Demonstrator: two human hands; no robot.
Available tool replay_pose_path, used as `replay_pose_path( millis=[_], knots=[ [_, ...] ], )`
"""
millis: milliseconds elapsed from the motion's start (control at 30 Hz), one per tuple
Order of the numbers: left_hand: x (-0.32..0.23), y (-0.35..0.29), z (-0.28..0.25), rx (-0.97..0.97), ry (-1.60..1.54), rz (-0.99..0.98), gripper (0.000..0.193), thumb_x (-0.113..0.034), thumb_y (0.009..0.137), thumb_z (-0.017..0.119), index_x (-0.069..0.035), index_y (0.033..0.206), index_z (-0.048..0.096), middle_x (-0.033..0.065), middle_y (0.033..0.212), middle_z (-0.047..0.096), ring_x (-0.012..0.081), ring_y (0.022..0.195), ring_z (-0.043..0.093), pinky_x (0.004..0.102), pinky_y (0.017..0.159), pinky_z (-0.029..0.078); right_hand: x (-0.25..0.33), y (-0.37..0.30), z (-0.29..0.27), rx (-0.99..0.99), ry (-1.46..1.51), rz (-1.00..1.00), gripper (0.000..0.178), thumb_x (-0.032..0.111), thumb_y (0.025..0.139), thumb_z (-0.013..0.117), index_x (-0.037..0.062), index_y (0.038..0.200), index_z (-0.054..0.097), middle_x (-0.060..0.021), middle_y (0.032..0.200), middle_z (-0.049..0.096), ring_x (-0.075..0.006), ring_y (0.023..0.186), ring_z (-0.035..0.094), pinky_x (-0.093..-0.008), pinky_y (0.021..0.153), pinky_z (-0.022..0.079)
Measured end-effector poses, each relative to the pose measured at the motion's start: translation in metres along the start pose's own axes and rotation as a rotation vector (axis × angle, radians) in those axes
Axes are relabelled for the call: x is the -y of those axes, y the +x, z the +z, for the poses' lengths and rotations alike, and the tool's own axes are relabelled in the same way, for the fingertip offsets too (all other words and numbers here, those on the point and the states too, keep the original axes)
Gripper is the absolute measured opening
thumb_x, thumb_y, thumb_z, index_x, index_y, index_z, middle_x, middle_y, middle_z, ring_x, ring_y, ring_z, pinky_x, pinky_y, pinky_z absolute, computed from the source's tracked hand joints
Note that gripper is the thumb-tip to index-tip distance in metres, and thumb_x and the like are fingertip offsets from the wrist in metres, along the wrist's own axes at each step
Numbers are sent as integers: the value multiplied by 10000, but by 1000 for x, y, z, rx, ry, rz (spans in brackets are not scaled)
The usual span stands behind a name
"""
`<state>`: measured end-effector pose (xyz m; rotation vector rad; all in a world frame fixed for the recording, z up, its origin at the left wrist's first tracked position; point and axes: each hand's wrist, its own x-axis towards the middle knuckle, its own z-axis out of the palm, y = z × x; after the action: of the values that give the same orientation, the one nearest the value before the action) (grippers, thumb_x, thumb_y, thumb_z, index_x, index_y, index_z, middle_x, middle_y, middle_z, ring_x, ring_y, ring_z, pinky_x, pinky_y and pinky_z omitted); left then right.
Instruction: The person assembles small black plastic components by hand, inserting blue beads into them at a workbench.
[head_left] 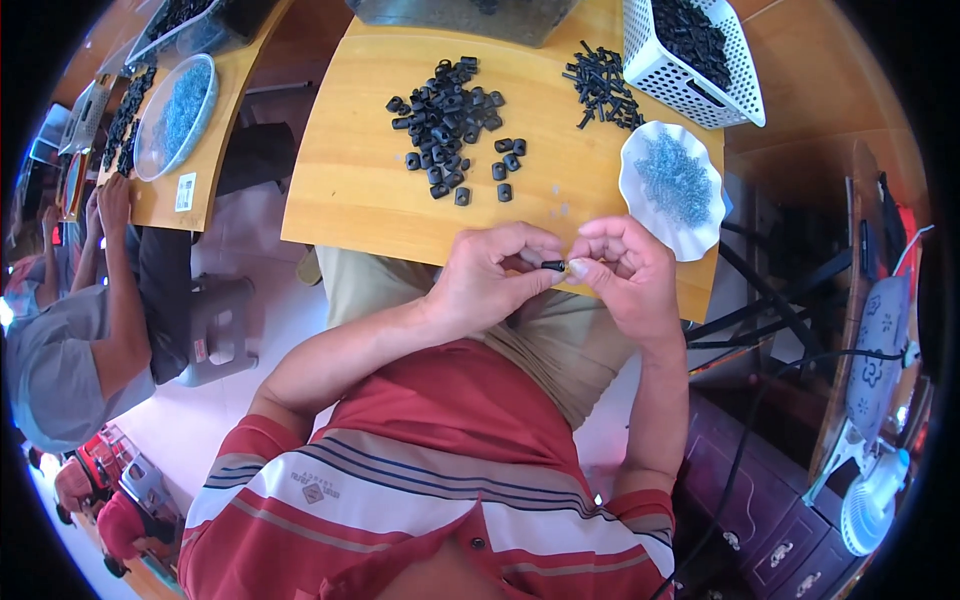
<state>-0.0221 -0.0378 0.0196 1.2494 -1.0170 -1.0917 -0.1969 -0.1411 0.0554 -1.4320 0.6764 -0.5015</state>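
Above my lap, at the table's front edge, my left hand (488, 272) pinches a small black plastic part (552, 265) between thumb and fingers. My right hand (632, 272) meets it from the other side, thumb and forefinger closed at the part's right end; whatever they hold there is too small to make out. Beyond my hands lies a heap of short black plastic caps (445, 125), with several set apart at its right. Thin black pins (603, 88) are piled farther right. A white scalloped dish (630, 185) holds small clear bluish pieces, perhaps springs.
A white perforated basket (690, 95) full of black parts stands at the back right, and a grey bin (465, 18) at the far edge. On the left, another person (95, 330) sits at a second table with a round tub (142, 140). A small fan (868, 510) stands lower right.
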Motion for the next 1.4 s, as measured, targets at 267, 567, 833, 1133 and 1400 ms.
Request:
replay_pose_path(
  millis=[267, 567, 833, 1133, 1400],
  knots=[
    [-3, -1, -1, 39, -16, -7, 218, -25, 850, 754, -6, 1061, 700, 61, 967, 720, 109, 872, 680, 255, 775, 569, 7, -6, 1, -16, -16, 36, 256, -13, 896, 666, -5, 1134, 573, -47, 938, 669, -100, 858, 642, -241, 748, 532],
    [2, -3, -4, 79, -56, -42, 218, -16, 850, 750, -3, 1063, 702, 64, 973, 716, 106, 883, 674, 251, 774, 568, 0, -16, 9, -87, 9, 20, 259, -27, 886, 669, 0, 1128, 581, -41, 919, 670, -89, 847, 640, -230, 725, 528],
    [-1, -5, 1, 116, -39, -20, 213, -33, 847, 760, -14, 1052, 706, 86, 959, 720, 125, 832, 691, 256, 732, 566, 3, -20, 14, -105, -208, 51, 196, -3, 881, 693, -2, 1061, 615, -33, 886, 676, -73, 809, 628, -227, 691, 523],
    [7, -9, -12, 62, 25, 53, 209, -34, 847, 755, -14, 1048, 706, 90, 952, 715, 136, 826, 693, 269, 716, 571, -9, 4, 12, 69, 3, 129, 122, 53, 901, 701, -20, 981, 644, -22, 861, 671, -55, 759, 614, -219, 666, 501],
    [12, -19, -24, -126, 214, 239, 132, 8, 835, 733, -18, 965, 725, 74, 913, 698, 135, 794, 680, 261, 669, 545, -18, 78, 14, -59, -726, -189, 220, 100, 888, 648, 70, 1105, 665, -127, 975, 644, -319, 840, 655, -386, 723, 511]
  ],
)
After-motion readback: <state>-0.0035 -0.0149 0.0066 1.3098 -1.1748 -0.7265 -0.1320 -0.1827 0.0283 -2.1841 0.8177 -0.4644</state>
